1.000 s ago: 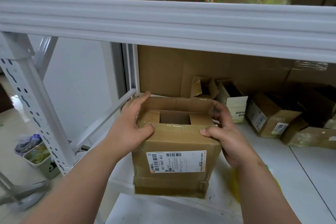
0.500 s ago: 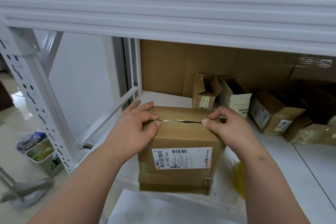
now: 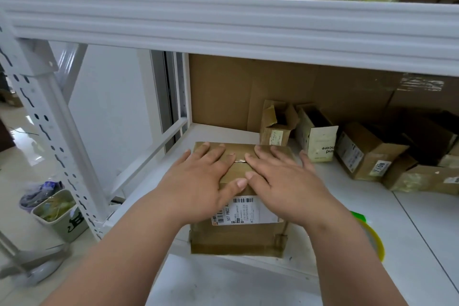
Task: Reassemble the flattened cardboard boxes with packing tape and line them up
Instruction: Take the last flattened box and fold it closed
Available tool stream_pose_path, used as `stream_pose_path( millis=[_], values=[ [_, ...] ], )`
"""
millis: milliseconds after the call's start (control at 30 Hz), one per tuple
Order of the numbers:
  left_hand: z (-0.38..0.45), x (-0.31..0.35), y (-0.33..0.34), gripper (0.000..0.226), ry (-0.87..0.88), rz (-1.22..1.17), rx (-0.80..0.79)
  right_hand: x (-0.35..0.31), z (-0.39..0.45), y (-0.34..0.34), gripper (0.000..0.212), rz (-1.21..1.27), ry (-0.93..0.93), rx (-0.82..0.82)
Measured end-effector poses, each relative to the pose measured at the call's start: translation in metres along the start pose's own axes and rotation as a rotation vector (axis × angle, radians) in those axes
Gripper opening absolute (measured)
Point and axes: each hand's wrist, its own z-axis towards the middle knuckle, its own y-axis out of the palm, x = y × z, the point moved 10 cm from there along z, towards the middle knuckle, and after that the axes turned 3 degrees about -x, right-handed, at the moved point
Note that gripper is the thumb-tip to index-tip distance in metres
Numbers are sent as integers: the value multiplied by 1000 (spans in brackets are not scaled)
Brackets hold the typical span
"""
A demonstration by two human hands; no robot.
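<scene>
White metal shelving [image 3: 223, 25] fills the view, and the cardboard box [image 3: 238, 238] being worked on stands at the front edge of its lower shelf board [image 3: 409, 243]. Just right of the box, partly hidden by the right forearm, lies a roll of tape [image 3: 375, 238] with a yellow-green rim, probably kept near for sealing. On top of the box, the left hand [image 3: 201, 181] and the right hand [image 3: 280, 179] lie flat side by side, fingers straight and spread, gripping nothing. They press the top flaps down, seemingly to keep the seam closed until tape goes on; no fresh tape is visible across that seam. A printed label [image 3: 248, 211] faces forward on the box's near side. Farther back and right of the box, several small cartons [image 3: 315, 136] stand or lie with open ends, roughly in a row. Behind them a large flat cardboard sheet [image 3: 223, 92] leans against the back.
</scene>
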Motion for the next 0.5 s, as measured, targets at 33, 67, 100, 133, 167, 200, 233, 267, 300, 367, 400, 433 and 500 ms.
stream_pose_path(
  millis=[33, 67, 100, 133, 167, 200, 233, 267, 300, 367, 400, 433, 500],
  values=[
    [0, -2, 0, 76, 1, -45, -6, 2, 1, 0, 53, 13, 5, -17],
    [1, -5, 0, 76, 0, -90, -10, 4, 1, 0, 53, 21, 10, -31],
    [1, -6, -1, 79, 0, -128, -12, 7, 2, 0, 53, 27, 14, -38],
    [1, -8, -1, 85, 3, -156, -10, 11, 1, -1, 55, 38, 20, -35],
    [0, -10, 0, 90, 3, -180, -5, 16, 0, -2, 58, 56, 26, -22],
    [-1, -12, 0, 94, -4, -203, 8, 22, -3, -2, 61, 79, 36, -3],
    [-2, -14, 1, 96, -19, -227, 28, 28, -5, -2, 65, 113, 45, 16],
    [-4, -17, 1, 97, -42, -252, 56, 32, -8, -2, 68, 167, 47, 40],
    [-6, -19, 1, 98, -70, -283, 86, 36, -10, -1, 71, 237, 47, 66],
    [-8, -21, 2, 97, -107, -359, 137, 41, -12, 3, 73, 384, 39, 107],
    [-8, -20, 2, 97, -110, -380, 148, 42, -13, 4, 73, 442, 30, 124],
    [-8, -20, 1, 97, -107, -384, 150, 43, -14, 4, 70, 495, 23, 144],
    [-6, -20, 2, 97, -99, -374, 135, 52, -18, 1, 57, 659, 32, 229]
  ],
)
